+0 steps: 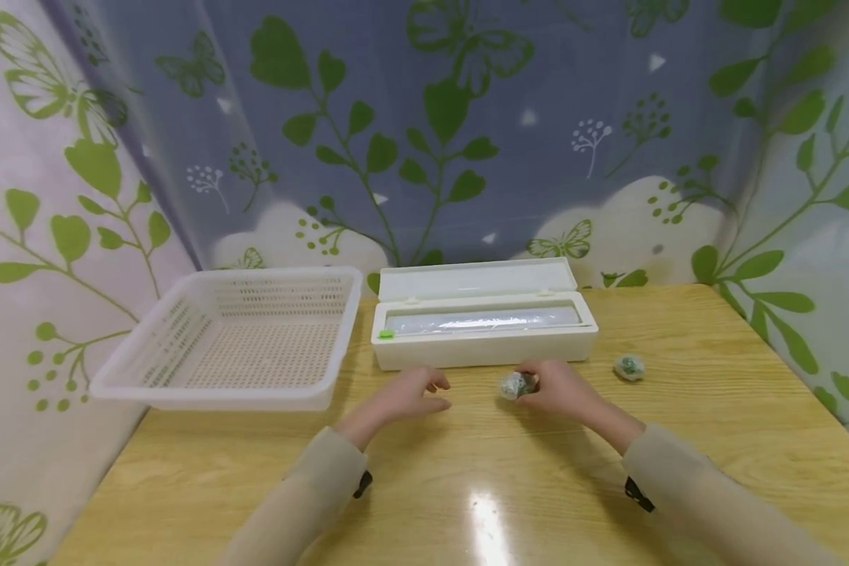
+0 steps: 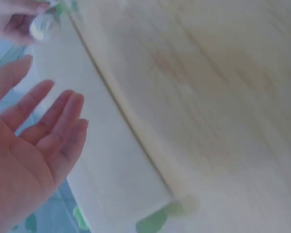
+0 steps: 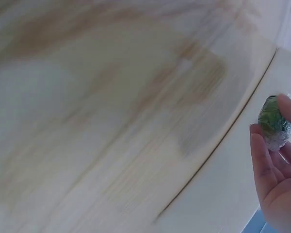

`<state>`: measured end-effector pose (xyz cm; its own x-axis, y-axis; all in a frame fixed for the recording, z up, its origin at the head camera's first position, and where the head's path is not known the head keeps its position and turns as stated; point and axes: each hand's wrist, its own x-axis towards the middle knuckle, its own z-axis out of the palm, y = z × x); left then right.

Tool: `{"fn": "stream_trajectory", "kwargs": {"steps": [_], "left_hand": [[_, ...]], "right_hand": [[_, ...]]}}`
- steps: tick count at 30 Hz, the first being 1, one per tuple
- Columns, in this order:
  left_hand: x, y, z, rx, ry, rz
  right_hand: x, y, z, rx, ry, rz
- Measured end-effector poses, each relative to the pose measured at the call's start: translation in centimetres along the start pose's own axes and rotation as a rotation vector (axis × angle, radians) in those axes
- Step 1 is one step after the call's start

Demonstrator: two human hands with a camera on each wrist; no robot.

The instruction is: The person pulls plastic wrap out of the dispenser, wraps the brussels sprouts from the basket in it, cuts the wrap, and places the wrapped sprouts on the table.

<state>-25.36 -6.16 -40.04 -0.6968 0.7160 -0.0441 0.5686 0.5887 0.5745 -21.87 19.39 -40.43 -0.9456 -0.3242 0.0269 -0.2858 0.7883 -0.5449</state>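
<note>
My right hand point(image 1: 562, 391) pinches a small green bundle wrapped in clear plastic film point(image 1: 516, 385) between thumb and fingers, above the front of the white box. In the right wrist view the bundle point(image 3: 273, 122) shows dark green through the crinkled film; its exact kind cannot be told. My left hand point(image 1: 405, 395) holds nothing, with its fingers relaxed and slightly bent, left of the bundle. Behind both hands stands a white cling film dispenser point(image 1: 484, 351), its lid point(image 1: 477, 281) raised and a shiny roll of film point(image 1: 481, 321) inside. A second wrapped green bundle point(image 1: 630, 367) lies to the right.
A white perforated plastic basket point(image 1: 215, 397) stands at the left of the wooden table point(image 1: 424, 487). A small green slider point(image 1: 386, 334) sits on the dispenser's left front edge. Patterned curtains point(image 1: 368, 141) hang behind the table and at both sides.
</note>
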Motion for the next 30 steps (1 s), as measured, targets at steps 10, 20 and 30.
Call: {"fn": "stream_trajectory", "kwargs": {"steps": [10,20,30], "left_hand": [[-2.8,-1.2,-1.1,0.008,0.050,0.072],[-5.3,-1.8,-1.9,0.021,0.089,0.043],[-5.8,-1.9,-1.8,0.034,0.078,0.051]], "right_hand": [[-2.7,3.7,-2.7,-0.069,0.033,0.043],[-6.2,6.9,-5.4,-0.112,0.046,0.087],[-8.3,9.0,-6.4,-0.124,0.059,0.087]]}}
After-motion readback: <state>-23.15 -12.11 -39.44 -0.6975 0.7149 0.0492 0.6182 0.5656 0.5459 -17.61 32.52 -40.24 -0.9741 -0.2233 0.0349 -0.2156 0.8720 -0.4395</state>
